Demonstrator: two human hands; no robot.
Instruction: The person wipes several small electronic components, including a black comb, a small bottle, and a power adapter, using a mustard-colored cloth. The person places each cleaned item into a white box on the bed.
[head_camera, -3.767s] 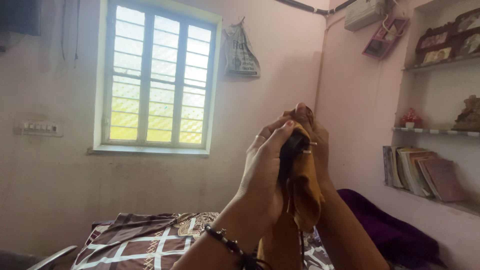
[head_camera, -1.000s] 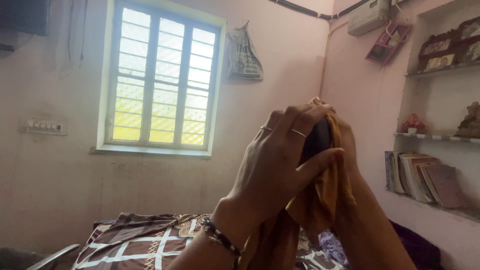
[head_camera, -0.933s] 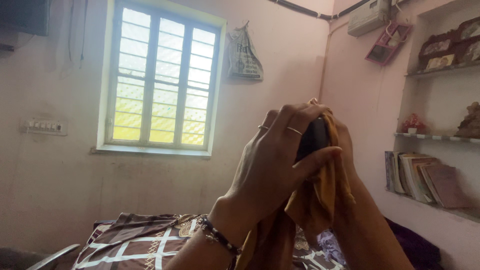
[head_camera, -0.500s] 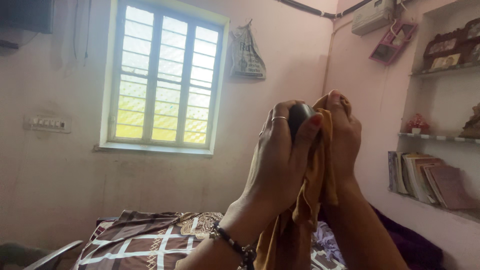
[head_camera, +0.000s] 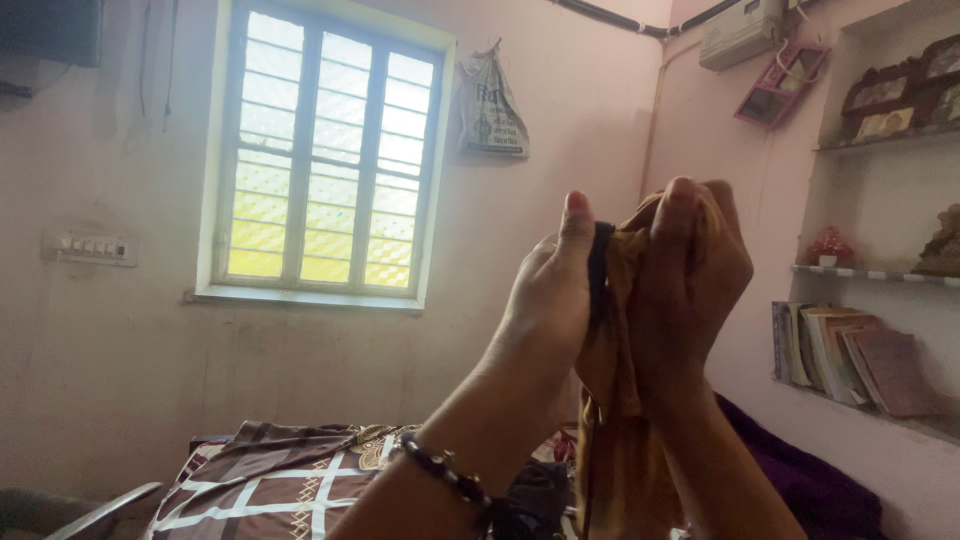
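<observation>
- Wall (head_camera: 120, 330): pink, with a barred window (head_camera: 325, 160) letting in daylight, a switch plate (head_camera: 90, 250) to its left and a bag (head_camera: 488, 105) hung to its right.
- Bed (head_camera: 290, 480): brown checked cover, low in view, well below the raised hands.
- Shelves (head_camera: 880, 270): on the right wall, with books (head_camera: 850, 355) leaning on the lowest one.
- Cloth (head_camera: 625, 400): mustard yellow, held up in front of the person at about window height, its top bunched between the hands and its tail hanging limp. It looks soft and light; it will sag wherever it is not gripped, so the gathered top is the place to hold it.
- Right hand (head_camera: 695, 270): fingers curled closed, clamped on the bunched cloth, pressing it against the dark thing.
- Left hand (head_camera: 550, 300): closed on the plug, thumb up along its edge; a beaded band sits on the wrist.
- Plug (head_camera: 598, 265): black; only a thin edge shows between thumb and cloth. It seems hard and smooth, likely light, best pinched by its body.
</observation>
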